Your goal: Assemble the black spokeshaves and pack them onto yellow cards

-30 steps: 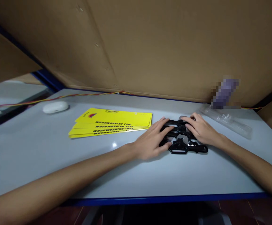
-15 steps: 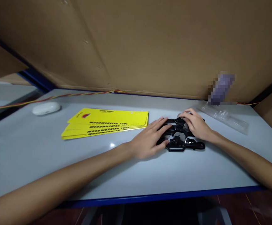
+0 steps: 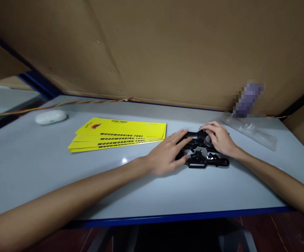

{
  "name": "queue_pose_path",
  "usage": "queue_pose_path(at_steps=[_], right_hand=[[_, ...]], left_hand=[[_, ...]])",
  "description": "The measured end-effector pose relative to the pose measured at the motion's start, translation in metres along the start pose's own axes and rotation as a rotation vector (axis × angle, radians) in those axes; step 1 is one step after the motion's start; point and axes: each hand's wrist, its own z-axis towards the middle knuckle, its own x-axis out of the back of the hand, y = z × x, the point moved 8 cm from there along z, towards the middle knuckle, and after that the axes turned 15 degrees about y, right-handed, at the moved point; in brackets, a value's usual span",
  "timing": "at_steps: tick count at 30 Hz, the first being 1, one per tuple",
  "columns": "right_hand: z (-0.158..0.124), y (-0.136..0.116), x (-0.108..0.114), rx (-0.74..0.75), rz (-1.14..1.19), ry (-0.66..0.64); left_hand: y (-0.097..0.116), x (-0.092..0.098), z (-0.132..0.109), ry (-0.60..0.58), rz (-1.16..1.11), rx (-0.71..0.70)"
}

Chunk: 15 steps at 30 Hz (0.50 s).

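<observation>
Several black spokeshaves (image 3: 197, 162) with silvery blades lie in a close row on the table, one behind another. My left hand (image 3: 164, 154) rests over their left handles with its fingers spread and stretched out, covering those ends. At the far right side of the row, my right hand (image 3: 218, 138) curls its bent fingers onto the rearmost spokeshave. That hand hides part of the tools beneath it. Just left of the spokeshaves, a fanned stack of yellow cards (image 3: 125, 130) printed "WOODWORKING TOOL" lies flat.
Clear plastic packaging (image 3: 254, 133) lies at the back right, below a blurred purple object (image 3: 248, 99). A white rounded case (image 3: 50, 117) sits at the left. Red and yellow wires (image 3: 89, 102) run along the back edge, before a brown board wall (image 3: 167, 52).
The view has shifted slightly, so the cards and white case appear a little higher. Both hands stay almost in place on the spokeshaves.
</observation>
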Motion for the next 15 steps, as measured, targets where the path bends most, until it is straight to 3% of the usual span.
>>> queue_pose_path(at_steps=[15], right_hand=[[-0.0017, 0.0081, -0.0018, -0.024, 0.007, 0.04]], left_hand=[[0.0005, 0.0004, 0.002, -0.056, 0.008, 0.025]])
